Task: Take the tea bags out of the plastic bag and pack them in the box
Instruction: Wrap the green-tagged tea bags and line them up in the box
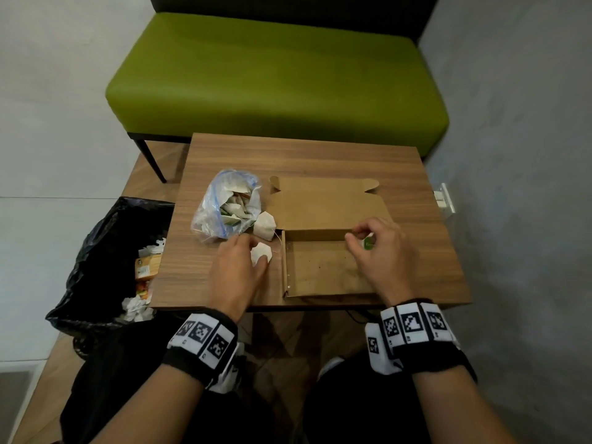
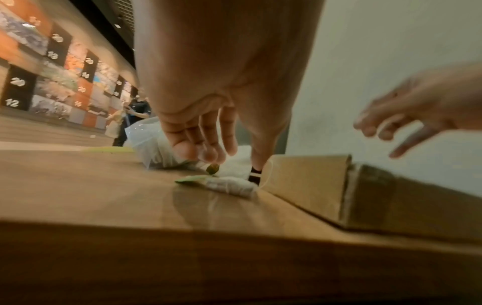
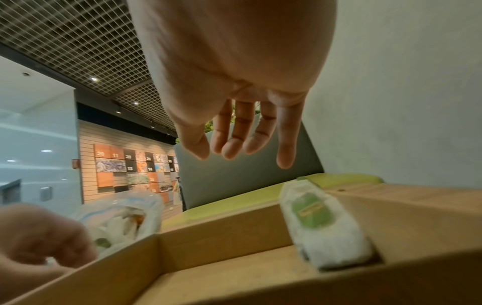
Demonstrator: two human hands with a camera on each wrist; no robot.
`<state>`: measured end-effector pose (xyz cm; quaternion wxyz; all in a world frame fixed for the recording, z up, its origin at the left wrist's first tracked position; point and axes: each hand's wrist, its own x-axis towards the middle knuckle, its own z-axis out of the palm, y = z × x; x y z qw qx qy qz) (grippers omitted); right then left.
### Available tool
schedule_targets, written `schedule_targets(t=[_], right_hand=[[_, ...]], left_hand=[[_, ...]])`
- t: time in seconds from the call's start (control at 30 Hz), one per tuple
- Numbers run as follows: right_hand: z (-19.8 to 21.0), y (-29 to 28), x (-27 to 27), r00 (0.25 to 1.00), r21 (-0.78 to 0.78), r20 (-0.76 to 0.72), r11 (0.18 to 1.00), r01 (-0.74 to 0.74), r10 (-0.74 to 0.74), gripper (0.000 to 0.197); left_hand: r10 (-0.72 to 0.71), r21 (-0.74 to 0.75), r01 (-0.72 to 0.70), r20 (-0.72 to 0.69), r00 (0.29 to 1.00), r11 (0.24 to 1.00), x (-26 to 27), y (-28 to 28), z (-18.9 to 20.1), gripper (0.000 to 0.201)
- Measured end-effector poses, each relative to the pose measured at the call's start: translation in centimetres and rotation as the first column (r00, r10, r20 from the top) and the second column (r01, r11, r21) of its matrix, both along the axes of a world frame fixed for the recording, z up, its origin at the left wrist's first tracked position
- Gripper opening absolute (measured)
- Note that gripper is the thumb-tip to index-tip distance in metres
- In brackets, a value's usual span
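A clear plastic bag [image 1: 224, 205] holding several tea bags lies on the wooden table [image 1: 320, 155], left of the open cardboard box [image 1: 320, 267]. One white tea bag [image 1: 265, 225] sits between the bag and the box. My left hand [image 1: 256, 250] reaches down over another tea bag [image 1: 261, 253] just left of the box. Its fingertips [image 2: 208, 154] and thumb are spread to either side of that tea bag [image 2: 227, 183] and touch it. My right hand [image 3: 219, 153] hovers with straight fingers above a green-tagged tea bag [image 3: 323, 225] that stands in the box's far right corner, not held.
A black bin bag [image 1: 105, 251] full of rubbish stands at the table's left edge. A green bench [image 1: 275, 78] is behind the table and a grey wall runs along the right. The box lid [image 1: 326, 203] lies open toward the bench.
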<state>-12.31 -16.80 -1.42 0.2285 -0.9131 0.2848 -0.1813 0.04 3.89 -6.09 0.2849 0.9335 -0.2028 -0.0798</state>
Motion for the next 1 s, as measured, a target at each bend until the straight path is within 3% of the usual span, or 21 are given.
schedule_targets(t=[0.1,0.17,0.33,0.43,0.5,0.6,0.67,0.73,0.83,1.0], right_hand=[[0.2,3.0,0.5,0.997,0.072,-0.015,0.994,-0.081,0.082,0.012],[0.0,5.1,0.8,0.987,0.055,-0.056,0.988,-0.147,0.15,0.016],[-0.8,8.9,1.0,0.958,0.069,-0.166,0.972,-0.225,0.234,0.017],[-0.9,9.3,0.8,0.962,0.082,-0.139,0.971,-0.226,0.235,0.015],[-0.9,9.2,0.6,0.971,0.091,-0.085,0.972,-0.216,0.224,0.014],[-0.4,8.9,0.2,0.974,0.239,0.068,0.945,-0.224,0.214,0.028],[0.2,8.7,0.2,0.964,0.343,0.139,0.903,-0.26,0.225,0.049],[0.9,8.7,0.3,0.954,0.408,0.197,0.866,-0.289,0.226,0.055],[1.5,8.7,0.2,0.946,0.48,0.238,0.821,-0.311,0.219,0.042],[1.5,9.1,-0.4,0.931,0.543,0.313,0.769,-0.337,0.187,0.025]], left_hand=[[-0.077,0.201,0.075,-0.001,0.997,0.977,0.4,-0.3,-1.2,0.047],[-0.104,0.272,0.091,0.035,0.994,0.958,0.5,-0.4,-1.5,0.049],[-0.131,0.321,0.098,0.081,0.988,0.942,0.1,0.1,-0.5,0.024],[-0.077,0.173,0.072,0.026,0.997,0.982,-0.2,1.3,1.0,0.018],[-0.041,-0.074,0.034,-0.089,0.995,0.997,0.0,2.3,2.4,0.014],[-0.072,-0.505,-0.093,-0.298,0.952,0.858,-0.6,2.8,5.8,0.01],[-0.143,-0.647,-0.143,-0.369,0.919,0.749,-1.3,2.3,7.6,0.012],[-0.223,-0.71,-0.171,-0.425,0.877,0.683,-2.0,1.5,8.4,0.014],[-0.315,-0.752,-0.208,-0.487,0.815,0.625,-2.6,0.7,8.6,0.014],[-0.329,-0.753,-0.201,-0.488,0.808,0.626,-3.3,0.1,8.5,0.015]])
